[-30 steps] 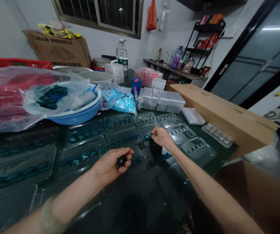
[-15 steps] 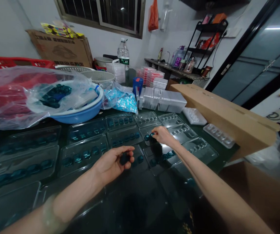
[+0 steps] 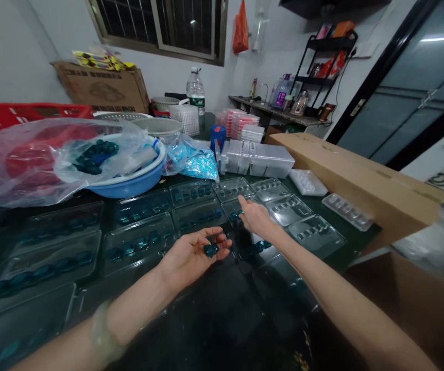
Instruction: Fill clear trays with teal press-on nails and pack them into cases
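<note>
Teal pod point(image 3: 210, 250) lying on the upturned left hand point(image 3: 189, 263), fingers held apart and not closed over it, right hand point(image 3: 256, 217) at a clear tray point(image 3: 241, 203) mid-frame, fingertips just beside a second pod point(image 3: 234, 216), grip unclear

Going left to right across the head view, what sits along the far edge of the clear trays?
Blue plastic basin → plastic bag of turquoise pieces → blue canister → bundled clear plastic trays → long cardboard box
</note>
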{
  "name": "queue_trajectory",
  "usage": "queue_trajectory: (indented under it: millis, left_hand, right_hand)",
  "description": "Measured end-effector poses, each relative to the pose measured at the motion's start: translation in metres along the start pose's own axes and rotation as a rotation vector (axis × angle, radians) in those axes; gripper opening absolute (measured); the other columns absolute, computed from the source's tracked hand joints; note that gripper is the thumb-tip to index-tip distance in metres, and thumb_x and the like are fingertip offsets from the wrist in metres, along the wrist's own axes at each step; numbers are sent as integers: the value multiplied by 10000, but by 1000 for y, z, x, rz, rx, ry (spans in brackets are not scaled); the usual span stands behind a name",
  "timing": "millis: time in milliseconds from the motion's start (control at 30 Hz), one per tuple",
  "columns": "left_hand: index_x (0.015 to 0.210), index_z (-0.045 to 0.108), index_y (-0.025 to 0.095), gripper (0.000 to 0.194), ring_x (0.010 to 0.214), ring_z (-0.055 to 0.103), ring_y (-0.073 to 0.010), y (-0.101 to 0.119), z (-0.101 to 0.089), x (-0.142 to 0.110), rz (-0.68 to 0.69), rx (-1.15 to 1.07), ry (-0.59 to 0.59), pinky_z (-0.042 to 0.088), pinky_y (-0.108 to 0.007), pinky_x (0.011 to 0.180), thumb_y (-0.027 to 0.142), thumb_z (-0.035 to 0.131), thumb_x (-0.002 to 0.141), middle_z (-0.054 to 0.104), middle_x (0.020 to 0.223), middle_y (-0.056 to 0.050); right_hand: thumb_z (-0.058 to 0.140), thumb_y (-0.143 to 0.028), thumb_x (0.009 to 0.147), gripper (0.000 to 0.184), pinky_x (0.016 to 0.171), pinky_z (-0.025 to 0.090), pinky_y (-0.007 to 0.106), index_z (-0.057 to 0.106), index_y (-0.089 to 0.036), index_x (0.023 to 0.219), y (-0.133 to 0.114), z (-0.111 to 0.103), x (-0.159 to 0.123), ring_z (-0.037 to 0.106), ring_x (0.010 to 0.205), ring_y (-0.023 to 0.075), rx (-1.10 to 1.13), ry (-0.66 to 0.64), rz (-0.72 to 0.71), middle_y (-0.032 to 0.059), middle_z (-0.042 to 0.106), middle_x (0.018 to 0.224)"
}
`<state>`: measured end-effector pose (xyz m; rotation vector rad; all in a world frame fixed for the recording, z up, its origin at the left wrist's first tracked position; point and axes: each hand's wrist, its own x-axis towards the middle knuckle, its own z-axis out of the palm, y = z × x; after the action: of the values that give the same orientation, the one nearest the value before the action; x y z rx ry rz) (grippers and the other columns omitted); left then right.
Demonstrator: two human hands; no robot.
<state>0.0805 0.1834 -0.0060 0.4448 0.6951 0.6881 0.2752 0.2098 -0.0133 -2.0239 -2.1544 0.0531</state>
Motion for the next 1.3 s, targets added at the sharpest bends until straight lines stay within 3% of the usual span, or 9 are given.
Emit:
queue_trajectory:
  millis: [67, 167, 267, 467, 700, 833, 967, 1167, 1300]
  left_hand:
    - [948, 536, 28, 345, 946, 545, -303, -3, 0, 1, 16, -6, 18, 453, -398, 800, -11, 402, 632, 560, 950, -184]
    - [836, 569, 48, 294, 823, 583, -229, -8, 4, 3, 58, -2, 33, 479, -350, 741, -30, 383, 623, 588, 864, -144]
    - [751, 584, 74, 247, 704, 576, -165, -13, 11, 3, 89, 12, 45, 487, -291, 666, -28, 385, 644, 588, 761, -90]
    - [758, 606, 80, 148, 771, 565, -215, -21, 16, -5, 100, 54, 12, 479, -350, 685, 70, 466, 710, 596, 803, -102]
    - [755, 610, 92, 122, 748, 558, -178, -24, 15, -5, 106, 181, 145, 465, -262, 628, 91, 495, 714, 599, 810, -96]
    - [750, 612, 96, 129, 736, 554, -176, -22, 17, -6, 81, 184, 73, 465, -288, 651, 126, 487, 735, 596, 801, -89]
    - [817, 614, 123, 136, 739, 547, -170, -19, 14, -14, 61, 242, -2, 461, -305, 642, 195, 523, 748, 596, 813, -71]
    - [854, 629, 133, 228, 590, 497, -107, -20, 5, -17, 256, 642, 50, 375, -208, 473, 274, 637, 675, 599, 715, -44]
    - [827, 643, 123, 246, 516, 465, -100, -21, 2, -15, 297, 720, 0, 332, -203, 417, 329, 597, 702, 579, 613, -35]
  right_hand:
    - [417, -259, 840, 291, 716, 391, 267, 463, -164, 1111, -14, -12, -23, 552, 829, 163, 91, 69, -44, 83, 590, 944]
    - [493, -353, 800, 212, 653, 383, 228, 543, -218, 955, -39, -20, -57, 543, 740, 127, 335, 137, -198, 9, 592, 838]
    - [581, -293, 740, 168, 638, 373, 232, 569, -226, 893, -56, -15, -77, 537, 731, 131, 424, 166, -229, 0, 585, 851]
    - [441, -131, 796, 166, 654, 369, 226, 588, -190, 843, -52, -1, -80, 537, 740, 125, 510, 165, -210, 18, 600, 821]
    - [549, -305, 742, 129, 555, 324, 217, 590, -200, 805, -53, -2, -87, 521, 656, 122, 453, 56, -216, -6, 592, 750]
    - [513, -264, 763, 101, 538, 306, 212, 577, -188, 742, -54, 0, -85, 506, 624, 112, 475, 74, -175, -10, 584, 710]
    - [437, -277, 818, 195, 542, 319, 209, 581, -174, 737, -49, 1, -87, 493, 605, 111, 587, 93, -96, 2, 575, 671]
    - [424, -238, 827, 192, 554, 331, 195, 583, -167, 746, -49, -2, -91, 482, 617, 101, 756, 90, -110, -2, 559, 675]
    - [401, -278, 841, 258, 464, 307, 171, 560, -145, 688, -44, -4, -92, 438, 509, 69, 963, -96, -141, -26, 499, 578]
